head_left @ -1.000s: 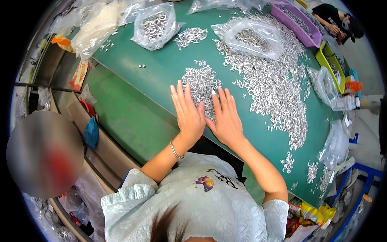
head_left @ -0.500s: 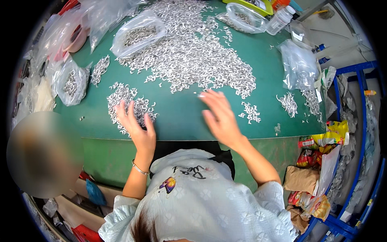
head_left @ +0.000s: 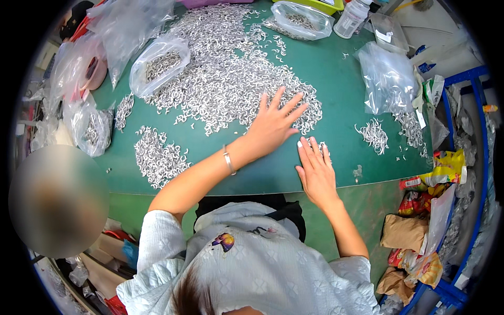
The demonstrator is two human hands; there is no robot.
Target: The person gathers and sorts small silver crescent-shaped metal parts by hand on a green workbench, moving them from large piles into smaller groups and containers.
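A broad spread of small curved silvery metal pieces (head_left: 226, 68) covers the far middle of the green table (head_left: 236, 168). My left hand (head_left: 274, 122) reaches across to the right, fingers spread over the near right edge of that spread. Just right of it and nearer to me, my right hand (head_left: 317, 170) lies open, palm down, over a small cluster of the same pieces, mostly hidden under its fingers. A separate pile of the pieces (head_left: 157, 157) lies at the near left. Neither hand grips anything that I can see.
A clear bag of pieces (head_left: 160, 63) stands at the spread's left, another bag (head_left: 299, 21) at its far right. Smaller piles (head_left: 373, 135) lie at the right, below a plastic bag (head_left: 386, 79). A white bottle (head_left: 352, 18) stands far right. Beyond is a blue rack (head_left: 475, 105).
My left hand has left the near-left pile and moved right and away from me, onto the large spread. My right hand has shifted right and nearer, over the small cluster.
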